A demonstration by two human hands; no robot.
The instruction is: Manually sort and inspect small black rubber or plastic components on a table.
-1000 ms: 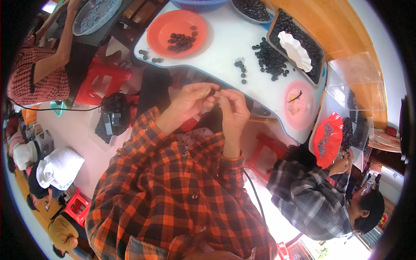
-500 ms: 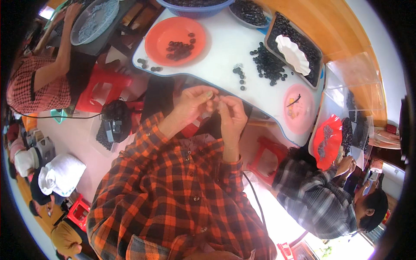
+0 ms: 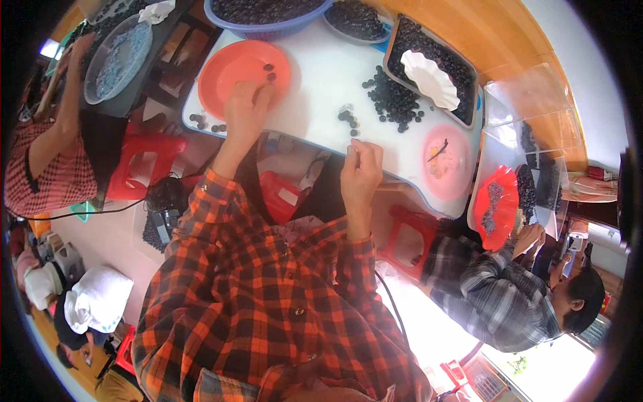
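Observation:
My left hand (image 3: 246, 112) reaches over the near right side of an orange bowl (image 3: 214, 70), fingers curled down and closed; their tips are hidden, so what they hold cannot be made out. A few small dark round pieces (image 3: 269, 72) show in the bowl beyond the hand. My right hand (image 3: 362, 171) is at the white table's near edge, thumb and fingertips pinched together. Anything between them is too small to make out. Just beyond its fingertips lie several small black round pieces (image 3: 348, 118) beside a little patch of tiny grey bits (image 3: 345, 107).
A pile of black round pieces (image 3: 395, 104) lies by a full tray (image 3: 469, 115) with a white scalloped dish (image 3: 429, 79) on it. A blue basin (image 3: 268, 30) stands at the back, a pink plate (image 3: 462, 157) at right. Co-workers sit left and right.
My hands, together above my lap before, have come apart. The left has gone forward to the orange bowl, the right to the table edge. The view has shifted somewhat.

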